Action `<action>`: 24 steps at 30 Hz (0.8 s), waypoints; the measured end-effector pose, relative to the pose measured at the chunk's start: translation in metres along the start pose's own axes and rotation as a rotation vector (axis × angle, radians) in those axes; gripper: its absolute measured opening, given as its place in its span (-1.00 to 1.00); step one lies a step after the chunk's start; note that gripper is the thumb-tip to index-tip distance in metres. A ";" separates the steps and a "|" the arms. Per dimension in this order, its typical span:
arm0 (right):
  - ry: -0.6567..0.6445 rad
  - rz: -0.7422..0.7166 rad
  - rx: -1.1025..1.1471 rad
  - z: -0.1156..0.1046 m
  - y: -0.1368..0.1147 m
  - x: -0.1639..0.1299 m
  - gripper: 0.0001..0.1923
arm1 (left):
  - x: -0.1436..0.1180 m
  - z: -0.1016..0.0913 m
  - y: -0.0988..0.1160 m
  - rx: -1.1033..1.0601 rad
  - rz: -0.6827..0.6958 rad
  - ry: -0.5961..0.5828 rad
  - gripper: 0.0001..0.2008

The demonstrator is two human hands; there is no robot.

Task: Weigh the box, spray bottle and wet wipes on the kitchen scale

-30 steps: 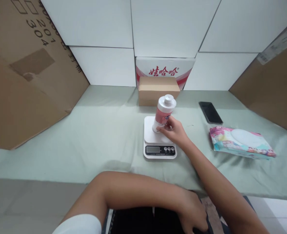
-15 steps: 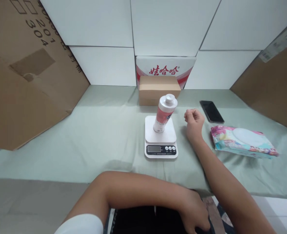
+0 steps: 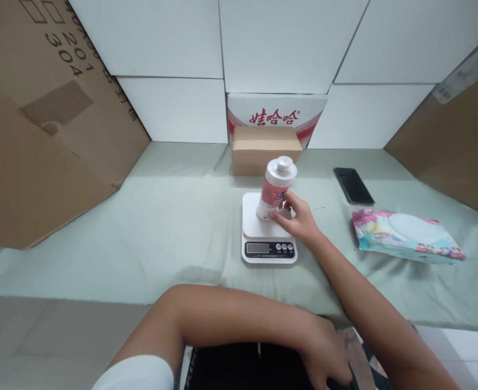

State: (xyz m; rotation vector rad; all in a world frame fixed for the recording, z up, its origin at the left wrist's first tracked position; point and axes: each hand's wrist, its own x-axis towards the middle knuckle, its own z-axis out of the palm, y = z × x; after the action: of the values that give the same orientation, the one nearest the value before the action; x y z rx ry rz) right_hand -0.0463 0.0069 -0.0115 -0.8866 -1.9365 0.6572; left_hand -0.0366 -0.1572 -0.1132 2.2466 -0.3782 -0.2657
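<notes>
A pink-and-white bottle [image 3: 276, 187] with a white cap stands upright on a small white kitchen scale [image 3: 268, 229] in the middle of the green-covered table. My right hand [image 3: 298, 218] reaches over the scale's right side, its fingers wrapped around the bottle's lower part. Down at the bottom of the view my left hand [image 3: 328, 355] rests palm down on a dark thing in my lap, with the forearm lying across in front of me.
Behind the scale a small brown carton [image 3: 266, 149] stands against a red-and-white box [image 3: 277, 112]. A black phone [image 3: 353, 186] and a pack of wet wipes [image 3: 405, 236] lie to the right. Large cardboard sheets [image 3: 39, 119] lean at both sides.
Half a second ago my right hand was off the bottle, curled to the right of the scale. It has moved back left and grips the bottle's lower part again.
</notes>
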 end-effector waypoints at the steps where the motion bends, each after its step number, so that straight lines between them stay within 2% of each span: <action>1: -0.006 0.010 -0.005 0.003 0.000 -0.001 -0.55 | 0.000 0.000 0.000 -0.005 0.000 0.002 -0.64; 5: 0.002 0.085 0.009 0.010 -0.002 -0.002 -0.58 | -0.002 -0.004 0.003 -0.004 -0.031 -0.044 -0.69; 8: 0.103 0.114 0.084 0.005 0.001 0.001 -0.60 | -0.003 -0.007 0.006 0.014 -0.059 -0.104 -0.71; 12: 0.377 0.121 0.046 -0.023 0.017 0.010 -0.63 | -0.003 -0.006 0.002 0.009 0.023 0.027 -0.67; 14: 0.516 0.146 -0.038 -0.039 0.031 0.014 -0.64 | -0.002 -0.006 0.001 -0.025 0.049 0.015 -0.66; 16: 0.629 0.202 -0.122 -0.053 0.048 0.015 -0.64 | -0.003 -0.007 0.001 -0.056 0.011 0.007 -0.66; 20: 0.741 0.310 -0.234 -0.067 0.080 0.013 -0.58 | -0.006 -0.011 0.007 -0.090 -0.139 0.223 -0.70; 22: 0.771 0.341 -0.256 -0.069 0.091 0.011 -0.55 | -0.008 -0.014 0.011 -0.090 -0.176 0.221 -0.71; 24: 0.787 0.369 -0.265 -0.070 0.099 0.010 -0.54 | -0.010 -0.017 0.015 -0.081 -0.172 0.161 -0.71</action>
State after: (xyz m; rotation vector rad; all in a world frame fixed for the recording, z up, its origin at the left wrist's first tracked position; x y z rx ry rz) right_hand 0.0439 0.0812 -0.0456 -1.4300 -1.1679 0.1878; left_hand -0.0438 -0.1511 -0.0898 2.2045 -0.0866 -0.1841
